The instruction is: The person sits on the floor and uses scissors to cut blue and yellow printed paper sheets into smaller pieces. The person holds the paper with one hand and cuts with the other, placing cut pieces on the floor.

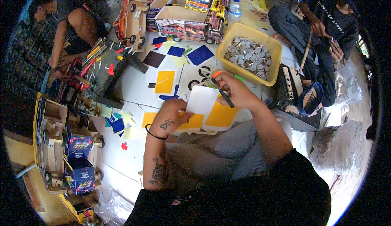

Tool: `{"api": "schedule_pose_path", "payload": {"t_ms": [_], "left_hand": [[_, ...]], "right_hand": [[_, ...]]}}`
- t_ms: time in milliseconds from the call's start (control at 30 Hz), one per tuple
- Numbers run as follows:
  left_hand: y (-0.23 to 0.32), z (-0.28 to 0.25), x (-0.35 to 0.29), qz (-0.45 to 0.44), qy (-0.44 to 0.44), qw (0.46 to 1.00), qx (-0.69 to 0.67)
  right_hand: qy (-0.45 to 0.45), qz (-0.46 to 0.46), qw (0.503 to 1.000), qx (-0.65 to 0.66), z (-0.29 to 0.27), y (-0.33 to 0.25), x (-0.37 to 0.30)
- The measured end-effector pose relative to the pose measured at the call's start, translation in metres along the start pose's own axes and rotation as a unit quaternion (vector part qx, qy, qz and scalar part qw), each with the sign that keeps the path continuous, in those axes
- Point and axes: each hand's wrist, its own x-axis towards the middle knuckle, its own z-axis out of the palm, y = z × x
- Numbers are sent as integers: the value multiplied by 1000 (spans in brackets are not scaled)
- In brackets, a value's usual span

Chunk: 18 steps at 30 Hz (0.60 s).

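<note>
My left hand (175, 113) is closed on the edge of a white sheet (202, 100), which stands tilted above my lap. My right hand (236, 91) grips a pair of scissors with orange and black handles (226, 99); the blades point left, close to the sheet's upper right corner. Whether they touch it I cannot tell. Under both hands lie yellow sheets with white borders (220, 114). Just beyond, another yellow piece on white (164, 82) rests on the floor, near several small black wheels (193, 84).
A yellow tub (274, 65) of small greyish pieces stands front right. Toy trucks (181, 22) are grouped at the back, others (53, 144) at left. Blue scraps (200, 55) litter the white floor (118, 150). Two people sit working, one at left (81, 22), one at right (330, 26).
</note>
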Motion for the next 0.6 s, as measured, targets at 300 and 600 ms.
{"api": "schedule_pose_path", "payload": {"t_ms": [300,600], "left_hand": [[-18,17,8,-234,316,836,-381],[-30,28,13,-212,161,717,-644]], "right_hand": [[288,-20,941,179,12,-7,9],[239,-59,965,85,24,-10,10]]}}
